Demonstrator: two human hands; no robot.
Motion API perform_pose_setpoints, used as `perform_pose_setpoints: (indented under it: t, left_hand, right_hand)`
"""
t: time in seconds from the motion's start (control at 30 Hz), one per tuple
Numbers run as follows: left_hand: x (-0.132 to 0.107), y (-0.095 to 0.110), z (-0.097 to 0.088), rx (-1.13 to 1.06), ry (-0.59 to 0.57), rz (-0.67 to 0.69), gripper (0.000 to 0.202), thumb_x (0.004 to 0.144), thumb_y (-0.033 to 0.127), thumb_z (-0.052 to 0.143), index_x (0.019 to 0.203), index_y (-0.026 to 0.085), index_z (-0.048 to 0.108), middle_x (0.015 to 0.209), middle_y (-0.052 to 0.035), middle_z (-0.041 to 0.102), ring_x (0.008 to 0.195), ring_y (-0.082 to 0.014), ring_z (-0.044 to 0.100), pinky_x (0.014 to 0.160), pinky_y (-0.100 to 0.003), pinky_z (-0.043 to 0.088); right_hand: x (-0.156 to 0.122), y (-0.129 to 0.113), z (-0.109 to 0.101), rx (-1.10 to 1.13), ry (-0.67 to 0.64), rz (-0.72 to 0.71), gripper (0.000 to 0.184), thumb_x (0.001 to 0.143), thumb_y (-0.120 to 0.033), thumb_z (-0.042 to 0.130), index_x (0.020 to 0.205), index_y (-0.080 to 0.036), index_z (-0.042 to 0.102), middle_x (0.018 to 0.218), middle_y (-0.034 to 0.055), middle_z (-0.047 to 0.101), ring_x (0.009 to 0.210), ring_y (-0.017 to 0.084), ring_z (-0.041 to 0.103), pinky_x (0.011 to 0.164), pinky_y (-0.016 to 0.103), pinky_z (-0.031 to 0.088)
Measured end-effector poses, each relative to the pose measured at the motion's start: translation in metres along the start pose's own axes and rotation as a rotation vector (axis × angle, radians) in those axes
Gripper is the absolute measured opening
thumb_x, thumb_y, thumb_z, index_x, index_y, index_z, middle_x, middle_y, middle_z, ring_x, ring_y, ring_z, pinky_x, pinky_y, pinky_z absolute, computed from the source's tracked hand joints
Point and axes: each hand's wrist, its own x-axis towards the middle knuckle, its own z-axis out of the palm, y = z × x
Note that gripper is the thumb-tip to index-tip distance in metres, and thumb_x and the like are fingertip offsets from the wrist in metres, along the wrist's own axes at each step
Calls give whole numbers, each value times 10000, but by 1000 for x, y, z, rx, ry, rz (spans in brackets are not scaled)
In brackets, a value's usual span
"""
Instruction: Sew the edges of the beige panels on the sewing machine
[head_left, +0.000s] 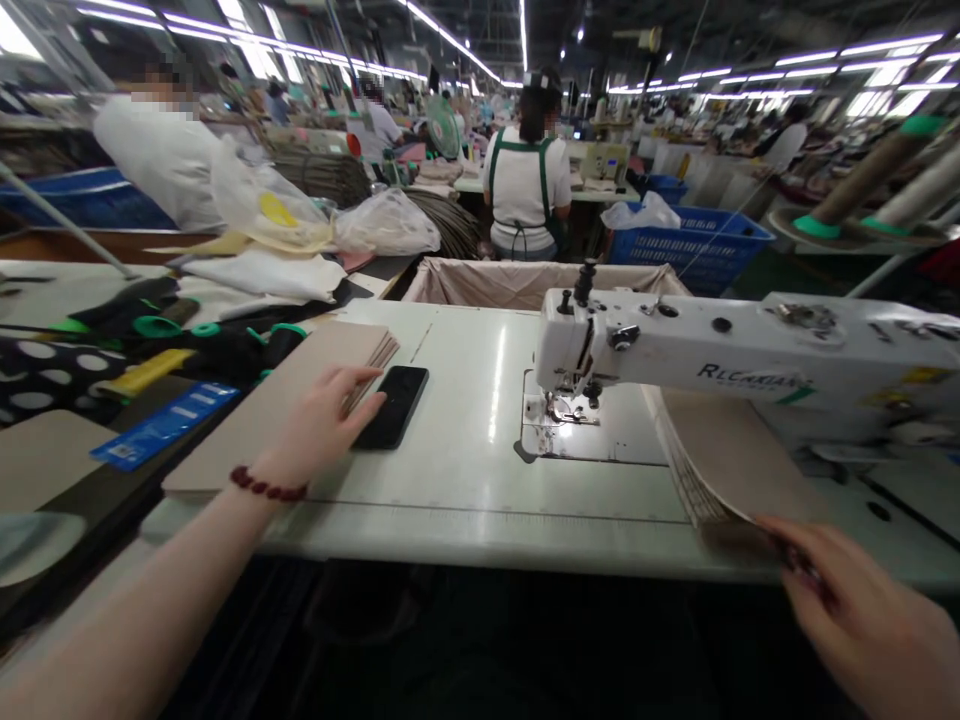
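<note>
My left hand (319, 425) lies palm down on a stack of beige fabric pieces (300, 385) at the left of the white sewing table (465, 440), fingers stretched toward its right edge, beside a black phone (393, 405). My right hand (862, 610) is at the table's front right edge, fingers pinched on the near corner of a second stack of beige pieces (720, 450) that lies under the arm of the white sewing machine (742, 350). The needle area (559, 405) stands between the two stacks.
Left of the table lie a blue ruler (165, 425), yellow and green-tipped tools, black spotted cloth (45, 375) and white bags. A cloth-lined bin (525, 280) sits behind the table. A person in a green apron (529, 175) works beyond, near a blue crate (690, 245).
</note>
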Motion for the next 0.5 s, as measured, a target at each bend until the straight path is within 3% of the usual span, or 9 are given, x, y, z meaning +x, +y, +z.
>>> perform_pose_setpoints:
  t: [0.07, 0.17, 0.27, 0.33, 0.4, 0.5]
  left_hand:
    - [-20, 51, 13, -172, -42, 162, 365, 955, 409, 434, 1262, 233, 523, 1239, -63, 547, 1095, -218, 547, 923, -326, 459]
    - [-46, 122, 45, -299, -86, 392, 320, 979, 334, 408, 1252, 239, 545, 1287, -73, 548, 1196, -223, 511, 1032, -374, 411]
    - [-67, 166, 85, -255, -246, 671, 434, 981, 332, 424, 1405, 239, 420, 1448, -60, 439, 1351, -226, 377, 1136, -402, 301]
    - [-78, 172, 105, -184, -332, 741, 559, 966, 395, 460, 1479, 242, 301, 1518, -47, 341, 1399, -236, 305, 1160, -414, 255]
    - [-86, 163, 113, -131, -377, 731, 630, 955, 439, 469, 1506, 241, 237, 1543, -40, 284, 1415, -241, 273, 1169, -419, 229]
    - [-90, 136, 105, -97, -368, 652, 579, 976, 432, 429, 1502, 265, 255, 1536, -22, 300, 1408, -225, 292, 1174, -409, 217]
  right_hand:
    - [6, -39, -6, 153, -102, -193, 357, 856, -213, 442, 1174, -276, 592, 1049, 46, 703, 865, 194, 669, 746, 292, 496]
    - [12, -113, 8, 405, -382, -462, 235, 885, -251, 453, 1050, -243, 620, 832, 27, 699, 603, 151, 624, 527, 257, 458]
    - [15, -169, 36, 615, -519, -598, 170, 897, -333, 503, 886, -223, 631, 731, -5, 653, 543, 132, 586, 439, 231, 381]
    - [23, -182, 51, 798, -619, -613, 195, 899, -386, 525, 934, -228, 634, 808, -15, 673, 651, 122, 627, 529, 200, 433]
    - [39, -176, 62, 925, -673, -496, 222, 936, -370, 477, 1044, -240, 620, 939, -10, 695, 822, 121, 651, 701, 194, 481]
    - [75, -149, 84, 775, -562, -229, 320, 969, -268, 386, 1247, -254, 544, 1231, 24, 636, 1075, 147, 605, 892, 254, 478]
